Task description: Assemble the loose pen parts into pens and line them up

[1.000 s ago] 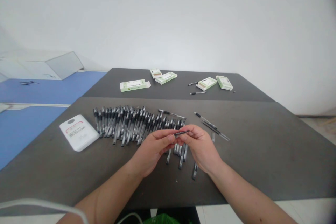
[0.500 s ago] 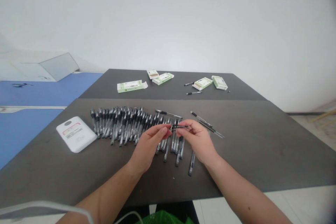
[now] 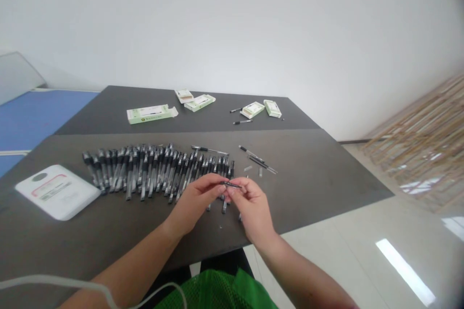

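Left hand (image 3: 194, 201): grip closed, fingertips pinching one end of a slim black pen part (image 3: 230, 184).
Right hand (image 3: 253, 211): grip closed on the part's other end.
Pen part: held above the surface (image 3: 308, 169), toward its front edge, just before the right end of a dense row of black gel pens (image 3: 155, 171).
Far edge: green-and-white pen boxes (image 3: 152, 114), with loose pens (image 3: 242, 121) among them.
Left side: a flat white case (image 3: 56, 191).
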